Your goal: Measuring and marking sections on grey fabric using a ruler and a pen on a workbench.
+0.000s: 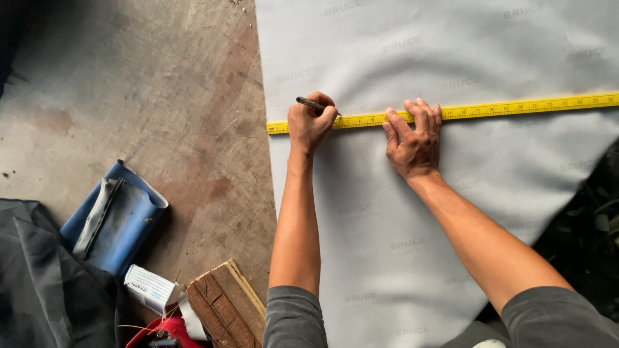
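Left hand point(311, 124) grips pen point(310, 102); right hand point(412, 142) presses yellow ruler point(516, 107).

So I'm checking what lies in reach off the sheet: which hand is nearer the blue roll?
Left. The left hand, holding a pen at the yellow ruler, is closer to the blue roll; the right hand presses the ruler farther away.

matt grey cloth sheet point(451, 212), glossy yellow ruler point(516, 107), rough worn wood floor point(148, 90)
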